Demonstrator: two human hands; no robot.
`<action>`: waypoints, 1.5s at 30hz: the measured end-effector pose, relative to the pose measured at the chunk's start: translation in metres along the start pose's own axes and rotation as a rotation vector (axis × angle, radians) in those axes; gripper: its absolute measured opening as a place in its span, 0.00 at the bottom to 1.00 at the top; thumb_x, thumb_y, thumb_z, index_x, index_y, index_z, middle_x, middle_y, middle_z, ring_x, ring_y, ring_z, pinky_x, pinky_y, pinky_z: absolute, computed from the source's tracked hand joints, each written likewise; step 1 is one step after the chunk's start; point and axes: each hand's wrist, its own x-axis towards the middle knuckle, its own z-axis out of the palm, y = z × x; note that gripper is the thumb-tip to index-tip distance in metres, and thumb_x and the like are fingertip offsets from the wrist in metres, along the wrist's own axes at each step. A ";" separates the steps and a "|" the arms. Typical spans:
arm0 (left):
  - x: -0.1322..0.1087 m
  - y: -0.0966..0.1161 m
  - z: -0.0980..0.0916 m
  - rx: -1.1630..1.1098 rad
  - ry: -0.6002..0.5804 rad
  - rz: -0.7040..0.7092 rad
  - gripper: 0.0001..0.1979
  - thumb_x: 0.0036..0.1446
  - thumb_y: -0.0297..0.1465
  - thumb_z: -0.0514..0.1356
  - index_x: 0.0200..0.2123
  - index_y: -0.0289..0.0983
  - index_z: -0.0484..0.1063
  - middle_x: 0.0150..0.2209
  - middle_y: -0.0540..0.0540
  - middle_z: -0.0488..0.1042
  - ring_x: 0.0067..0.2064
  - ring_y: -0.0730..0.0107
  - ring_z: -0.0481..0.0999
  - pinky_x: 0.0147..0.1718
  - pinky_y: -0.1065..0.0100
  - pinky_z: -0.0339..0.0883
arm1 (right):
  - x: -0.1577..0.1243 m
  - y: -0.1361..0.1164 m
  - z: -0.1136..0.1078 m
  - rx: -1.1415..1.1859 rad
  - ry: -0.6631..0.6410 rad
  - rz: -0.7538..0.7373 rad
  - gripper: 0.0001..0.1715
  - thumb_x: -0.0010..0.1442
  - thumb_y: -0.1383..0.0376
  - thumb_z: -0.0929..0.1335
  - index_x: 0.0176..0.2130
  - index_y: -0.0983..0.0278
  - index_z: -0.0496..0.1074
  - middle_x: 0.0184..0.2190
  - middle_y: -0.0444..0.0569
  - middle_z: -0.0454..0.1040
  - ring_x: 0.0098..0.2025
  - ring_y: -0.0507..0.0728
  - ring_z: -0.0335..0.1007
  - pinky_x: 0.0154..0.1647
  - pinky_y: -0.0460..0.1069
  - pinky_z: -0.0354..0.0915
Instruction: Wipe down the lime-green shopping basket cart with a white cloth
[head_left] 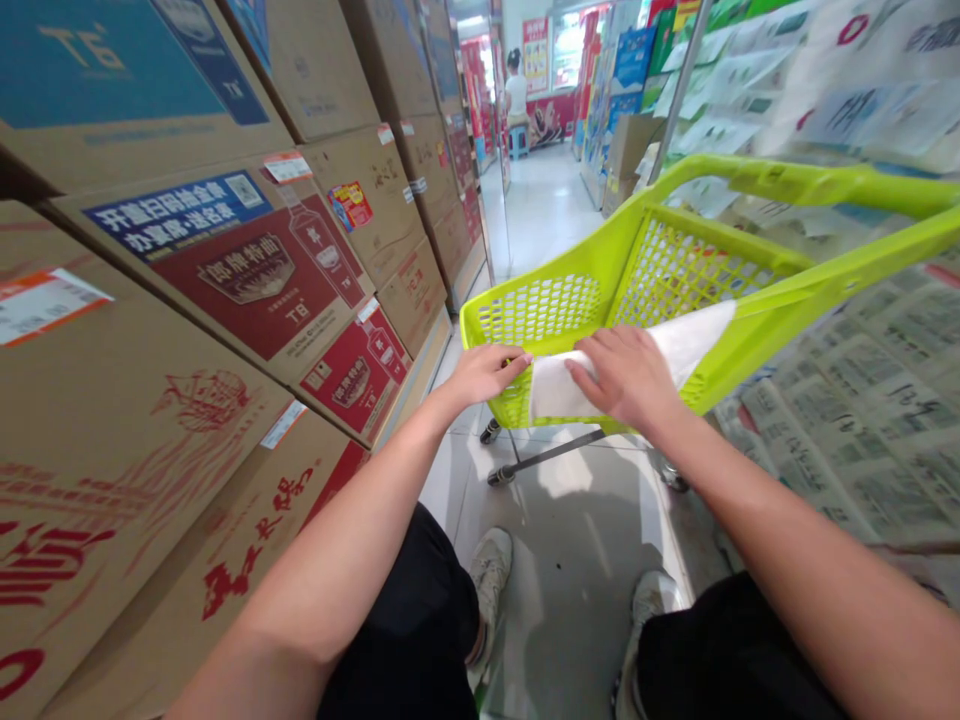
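Observation:
A lime-green plastic shopping cart (562,300) stands at an angle in front of me, its basket end nearest. My left hand (489,372) grips the basket's near rim at the left corner. Farther right, my right hand (628,372) curls over the same rim, fingers on the inner side and thumb outside. Under and beside that hand a plain white patch (559,388) covers the outside of the basket; I cannot tell whether it is a cloth or a panel. Dark wheels (501,476) show below the basket.
Stacked cardboard boxes (247,270) with price tags line the left side. Shelves of white packages (825,420) run close along the right, behind the cart. A tiled aisle (547,195) leads ahead, where a person (515,90) sits on a blue stool (518,138). My shoes are on the floor below.

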 end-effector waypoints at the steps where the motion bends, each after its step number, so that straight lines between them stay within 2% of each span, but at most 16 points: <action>1: 0.000 0.000 0.000 0.002 -0.004 0.002 0.32 0.72 0.55 0.41 0.41 0.44 0.81 0.40 0.48 0.84 0.41 0.61 0.80 0.36 0.64 0.63 | 0.000 0.014 -0.001 -0.036 0.014 0.061 0.27 0.74 0.51 0.57 0.44 0.64 0.77 0.38 0.58 0.76 0.45 0.67 0.65 0.52 0.60 0.54; 4: 0.000 0.001 0.002 0.020 0.006 0.001 0.34 0.72 0.55 0.40 0.40 0.44 0.81 0.39 0.48 0.83 0.39 0.60 0.79 0.34 0.64 0.61 | 0.000 0.034 -0.001 -0.125 0.063 0.198 0.28 0.74 0.54 0.56 0.38 0.64 0.77 0.36 0.58 0.76 0.45 0.67 0.65 0.52 0.61 0.54; 7: 0.002 0.001 0.004 0.032 0.011 -0.009 0.33 0.72 0.55 0.41 0.42 0.45 0.81 0.40 0.48 0.84 0.40 0.60 0.79 0.34 0.64 0.61 | -0.002 0.005 0.002 -0.119 0.074 0.146 0.26 0.74 0.54 0.57 0.42 0.64 0.77 0.40 0.59 0.76 0.47 0.68 0.64 0.56 0.63 0.52; 10: 0.003 0.000 0.003 0.030 0.011 -0.011 0.31 0.72 0.53 0.42 0.43 0.44 0.81 0.43 0.47 0.84 0.42 0.60 0.80 0.35 0.64 0.62 | -0.003 -0.034 0.006 -0.033 0.054 -0.008 0.29 0.72 0.50 0.60 0.56 0.67 0.74 0.49 0.61 0.76 0.53 0.70 0.62 0.61 0.63 0.50; 12: 0.002 0.000 0.001 0.025 0.013 -0.010 0.30 0.72 0.52 0.43 0.43 0.44 0.81 0.44 0.47 0.84 0.44 0.59 0.80 0.36 0.64 0.62 | -0.001 -0.037 0.006 0.032 0.025 -0.074 0.30 0.72 0.49 0.61 0.59 0.66 0.73 0.49 0.60 0.76 0.53 0.69 0.63 0.60 0.62 0.51; 14: 0.000 -0.001 0.000 0.013 0.008 -0.007 0.30 0.72 0.52 0.43 0.41 0.43 0.80 0.42 0.48 0.84 0.43 0.60 0.80 0.36 0.64 0.62 | 0.001 -0.016 0.004 0.043 0.004 -0.049 0.27 0.73 0.51 0.59 0.52 0.65 0.77 0.43 0.57 0.77 0.48 0.67 0.65 0.56 0.60 0.54; 16: -0.001 -0.001 0.000 -0.001 0.004 -0.002 0.31 0.72 0.53 0.42 0.39 0.44 0.80 0.40 0.48 0.84 0.41 0.61 0.80 0.36 0.64 0.63 | 0.001 0.017 0.002 -0.013 0.029 0.074 0.27 0.74 0.54 0.57 0.41 0.64 0.79 0.36 0.56 0.76 0.44 0.65 0.65 0.51 0.59 0.54; 19: -0.001 0.000 0.002 -0.009 0.016 -0.004 0.32 0.73 0.54 0.41 0.37 0.43 0.79 0.39 0.48 0.83 0.40 0.61 0.80 0.36 0.64 0.64 | 0.000 0.045 0.000 -0.103 0.121 0.224 0.26 0.73 0.57 0.58 0.36 0.64 0.78 0.34 0.58 0.76 0.43 0.66 0.64 0.50 0.60 0.53; 22: 0.000 0.000 0.005 -0.021 0.031 -0.006 0.33 0.72 0.55 0.40 0.38 0.43 0.79 0.40 0.47 0.84 0.41 0.59 0.80 0.38 0.63 0.65 | -0.002 0.020 0.002 -0.112 0.118 0.158 0.24 0.73 0.58 0.58 0.39 0.64 0.78 0.37 0.57 0.77 0.45 0.67 0.64 0.53 0.61 0.51; 26: -0.001 -0.002 0.004 -0.080 0.057 -0.001 0.31 0.73 0.52 0.40 0.46 0.45 0.80 0.48 0.48 0.84 0.51 0.58 0.81 0.46 0.61 0.69 | -0.004 -0.025 0.003 -0.013 0.052 -0.066 0.26 0.72 0.52 0.61 0.55 0.65 0.75 0.46 0.58 0.77 0.50 0.67 0.64 0.57 0.60 0.50; 29: -0.002 -0.005 0.004 -0.102 0.059 -0.017 0.31 0.74 0.52 0.40 0.49 0.46 0.79 0.51 0.49 0.84 0.53 0.57 0.81 0.50 0.60 0.69 | -0.002 -0.003 0.001 0.004 0.036 -0.047 0.25 0.73 0.53 0.59 0.49 0.64 0.77 0.40 0.55 0.77 0.46 0.65 0.65 0.53 0.58 0.53; 33: -0.002 -0.006 0.007 -0.122 0.063 -0.001 0.31 0.73 0.52 0.40 0.49 0.46 0.79 0.49 0.49 0.84 0.51 0.56 0.81 0.49 0.58 0.70 | -0.001 0.049 0.000 -0.102 0.115 0.203 0.26 0.73 0.57 0.58 0.35 0.64 0.78 0.33 0.57 0.76 0.42 0.65 0.64 0.50 0.59 0.53; 36: -0.001 -0.005 0.011 -0.161 0.114 0.030 0.29 0.74 0.51 0.41 0.51 0.46 0.78 0.46 0.48 0.84 0.49 0.57 0.82 0.46 0.59 0.71 | -0.002 0.037 0.002 -0.107 0.125 0.214 0.24 0.72 0.58 0.58 0.37 0.64 0.78 0.35 0.57 0.77 0.44 0.66 0.64 0.52 0.61 0.52; 41: 0.002 -0.007 0.015 -0.294 0.244 0.158 0.23 0.73 0.47 0.46 0.48 0.42 0.77 0.44 0.46 0.83 0.48 0.60 0.81 0.48 0.61 0.72 | -0.003 -0.024 0.004 0.017 0.029 -0.064 0.26 0.72 0.51 0.61 0.55 0.65 0.75 0.45 0.58 0.76 0.50 0.67 0.64 0.57 0.61 0.52; 43: 0.003 -0.009 0.014 -0.360 0.324 0.192 0.21 0.73 0.46 0.48 0.46 0.41 0.76 0.45 0.44 0.82 0.48 0.60 0.80 0.50 0.61 0.72 | -0.002 -0.016 0.001 0.031 0.000 -0.076 0.26 0.73 0.51 0.59 0.53 0.64 0.76 0.43 0.56 0.77 0.48 0.66 0.65 0.55 0.59 0.53; 45: 0.004 -0.014 0.012 -0.400 0.435 0.163 0.19 0.72 0.44 0.50 0.45 0.40 0.76 0.46 0.43 0.81 0.49 0.61 0.80 0.51 0.61 0.72 | -0.001 0.013 -0.002 -0.009 0.008 0.020 0.26 0.74 0.53 0.57 0.45 0.64 0.78 0.38 0.55 0.76 0.45 0.65 0.65 0.53 0.59 0.54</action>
